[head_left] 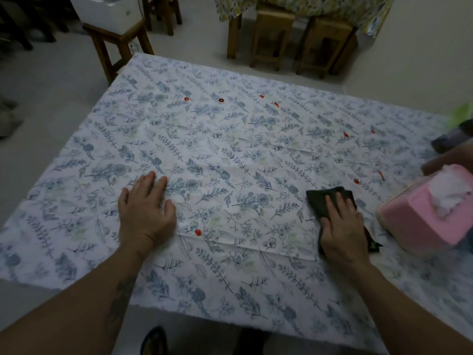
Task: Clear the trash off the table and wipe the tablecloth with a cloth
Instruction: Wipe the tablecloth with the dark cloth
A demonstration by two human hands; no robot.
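Tablecloth (230, 149) pinned flat by open left hand (146, 213), nothing held; dark cloth (322, 201) pressed under right hand (343, 231) toward right edge, for wiping

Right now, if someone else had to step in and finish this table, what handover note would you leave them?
Left hand: flat, palm down on the tablecloth, holding nothing, apparently pinning the fabric.
Right hand: pressed flat on the dark cloth, near the table's right side, in wiping position.
Pink tissue box sits at the right edge, beside the cloth.
Done: no obvious trash is visible on the tablecloth.
Left: small red spots are scattered across the fabric, one near the left hand, most towards the far side; whether they are stains or print is unclear. Wipe the centre, far side and left.
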